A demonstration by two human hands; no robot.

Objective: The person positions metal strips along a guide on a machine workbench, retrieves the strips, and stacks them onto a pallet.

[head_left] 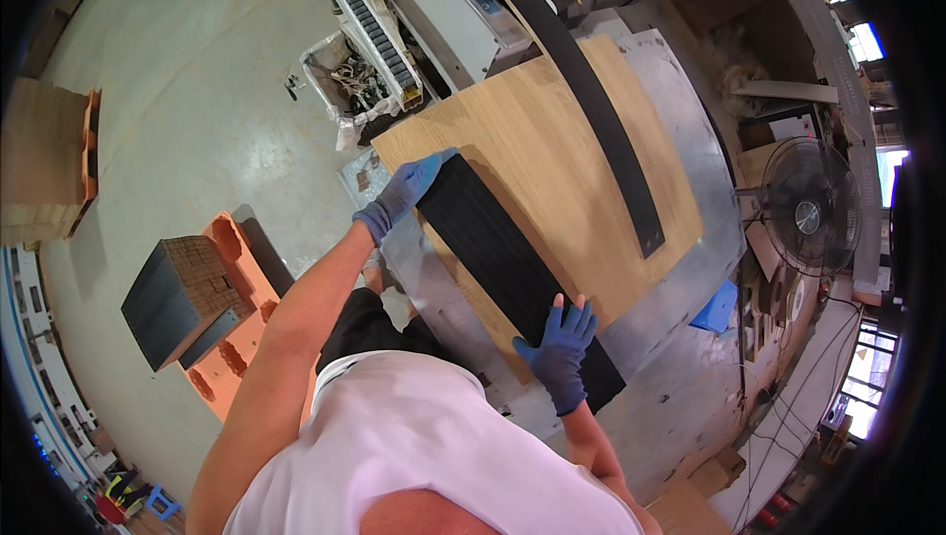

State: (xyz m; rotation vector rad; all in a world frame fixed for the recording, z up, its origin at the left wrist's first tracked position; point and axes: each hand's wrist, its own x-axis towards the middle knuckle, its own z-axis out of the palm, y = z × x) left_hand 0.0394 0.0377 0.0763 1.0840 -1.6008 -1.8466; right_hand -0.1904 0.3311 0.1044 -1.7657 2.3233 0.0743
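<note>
Holding a black strip (512, 269) flat on the board (552, 151): our left hand (404, 190) grips its far end, right hand (560, 350) presses open-palmed on the near end. Second strip (601, 116) already lies further across the board; ours looks not yet settled.

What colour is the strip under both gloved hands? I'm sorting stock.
Black strip, matte; head view shows it best.

Floor: smooth grey concrete (187, 62).
Machinery: conveyor machine (394, 13) at the top.
Fan: black standing fan (808, 215), right.
Pallets: orange pallet (241, 318), left.
Light: bright windows (867, 42), far right.
</note>
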